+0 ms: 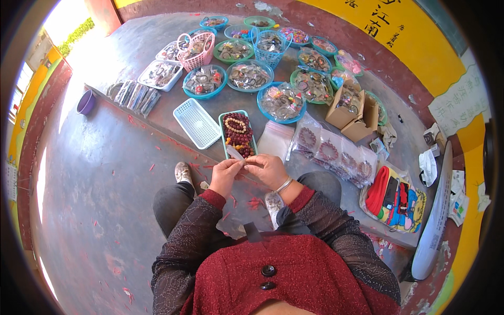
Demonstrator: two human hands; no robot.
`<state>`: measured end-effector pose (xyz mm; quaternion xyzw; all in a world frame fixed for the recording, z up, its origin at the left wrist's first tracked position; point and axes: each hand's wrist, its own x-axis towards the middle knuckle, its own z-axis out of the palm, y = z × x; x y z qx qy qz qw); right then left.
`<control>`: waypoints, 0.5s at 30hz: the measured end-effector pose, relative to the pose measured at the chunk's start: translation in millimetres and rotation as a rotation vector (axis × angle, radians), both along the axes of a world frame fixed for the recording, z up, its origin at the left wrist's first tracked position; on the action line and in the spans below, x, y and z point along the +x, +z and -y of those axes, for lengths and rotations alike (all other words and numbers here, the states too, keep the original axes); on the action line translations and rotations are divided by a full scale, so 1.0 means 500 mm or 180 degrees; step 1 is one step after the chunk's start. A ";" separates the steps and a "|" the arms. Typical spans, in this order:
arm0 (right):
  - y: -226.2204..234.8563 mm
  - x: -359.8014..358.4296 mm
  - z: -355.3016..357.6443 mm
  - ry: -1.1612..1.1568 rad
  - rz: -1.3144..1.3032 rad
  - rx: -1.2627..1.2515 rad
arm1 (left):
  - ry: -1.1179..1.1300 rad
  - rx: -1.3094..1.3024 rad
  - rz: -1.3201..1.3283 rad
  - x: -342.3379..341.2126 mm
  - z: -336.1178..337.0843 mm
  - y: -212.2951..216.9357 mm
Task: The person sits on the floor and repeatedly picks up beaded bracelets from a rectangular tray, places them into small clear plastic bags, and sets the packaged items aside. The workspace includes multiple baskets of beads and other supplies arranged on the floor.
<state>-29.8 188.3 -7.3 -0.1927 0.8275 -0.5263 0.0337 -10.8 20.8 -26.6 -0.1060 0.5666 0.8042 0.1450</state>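
Close together in front of me, both hands pinch at a small whitish strip (234, 153), perhaps thin plastic. My left hand (224, 174) has its thumb and forefinger closed on it. My right hand (269, 171), with a silver bangle at the wrist, meets it fingertip to fingertip and is closed too. The strip's lower end is hidden by the fingers. Just beyond lies a pale green basket (222, 137) holding several beaded bracelets (239, 128), mostly dark red, with one cream and some amber beads. A light blue perforated basket (197, 124) lies left of it.
Right of the beads lie clear plastic bags (275, 137) and bagged bracelets (329, 151). Farther back stand several round baskets of packed goods, such as a blue one (266, 116). Open cardboard boxes (362, 126), colourful cloth items (395, 199) and a purple bucket (85, 103) are around.
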 end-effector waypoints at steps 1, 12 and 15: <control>-0.001 -0.001 0.000 -0.0014 0.0040 -0.0026 | 0.0015 0.0037 -0.0004 0.000 0.000 0.001; -0.012 -0.005 -0.001 -0.0141 -0.0124 -0.0078 | -0.0113 0.0198 0.0051 0.007 0.002 0.014; -0.014 -0.006 -0.003 -0.0129 -0.0143 -0.0032 | -0.0130 0.0165 0.0046 0.008 0.002 0.016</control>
